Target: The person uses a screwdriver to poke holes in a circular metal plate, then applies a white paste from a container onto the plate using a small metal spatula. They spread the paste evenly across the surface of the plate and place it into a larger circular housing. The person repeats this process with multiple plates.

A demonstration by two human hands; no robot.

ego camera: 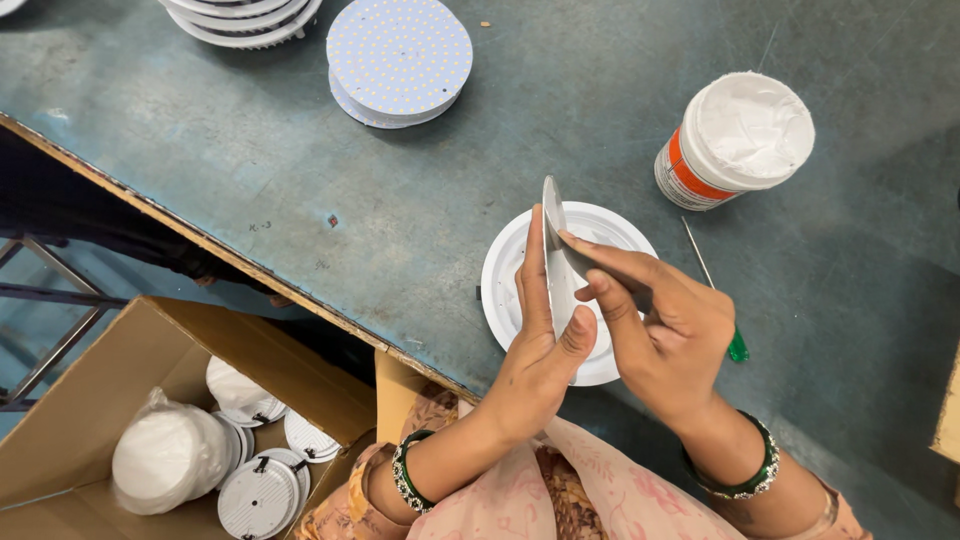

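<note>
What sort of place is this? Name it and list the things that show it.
Probably a small lamp-assembly workshop: a stack of round LED boards on a worn workbench, a white round housing under the hands, and a cardboard box of similar housings.

The desk (300, 150) is a worn teal-grey with a tan edge. The round housing (505, 290) on it is plain white, and so is the thin disc (556, 265) above it. The stacked round boards (398, 55) are pale lilac-white, speckled with small yellow dots. The tub (735, 140) is white with an orange band and holds white paste. The screwdriver (737, 347) has a green handle. The cardboard box (90, 420) is brown, its housings white. Both bangles (405, 475) are green, and the sleeves (600, 490) are pink with a floral print.
</note>
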